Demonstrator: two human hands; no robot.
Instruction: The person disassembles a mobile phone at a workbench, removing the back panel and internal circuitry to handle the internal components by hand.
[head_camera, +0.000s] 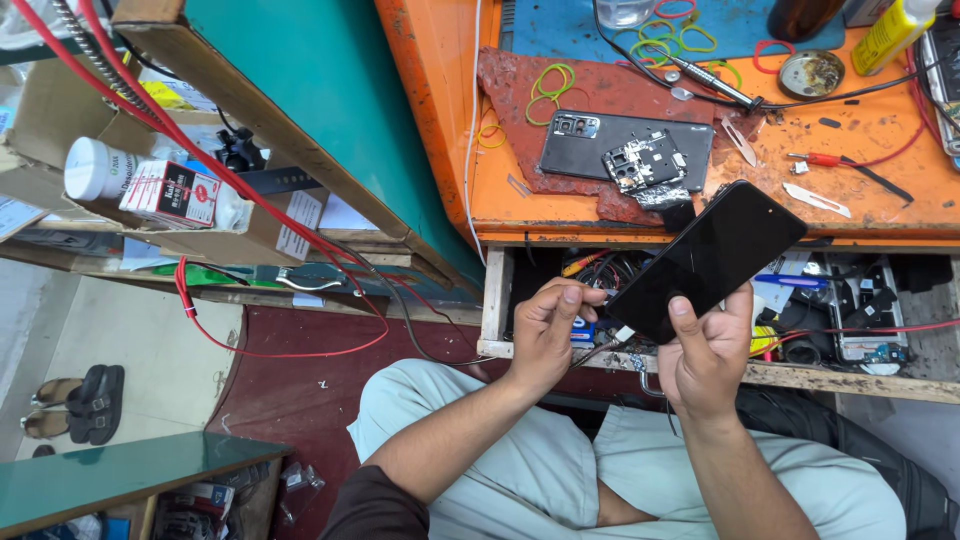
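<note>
While gripped by the right hand (705, 355), black phone screen (718, 258); left hand (548, 325) fingers pinched together; red-and-white box (172, 193) far left.

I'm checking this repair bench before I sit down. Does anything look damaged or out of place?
Yes. The grey phone back with its circuit board exposed lies opened on the orange worktop. Coloured rubber bands lie scattered around it, and the open drawer below is a tangle of wires and parts.

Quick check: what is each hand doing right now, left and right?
Left hand: fingers pinched shut at the lower end of the black phone; what it pinches cannot be told.
Right hand: closed on the black phone, thumb on its screen.
</note>
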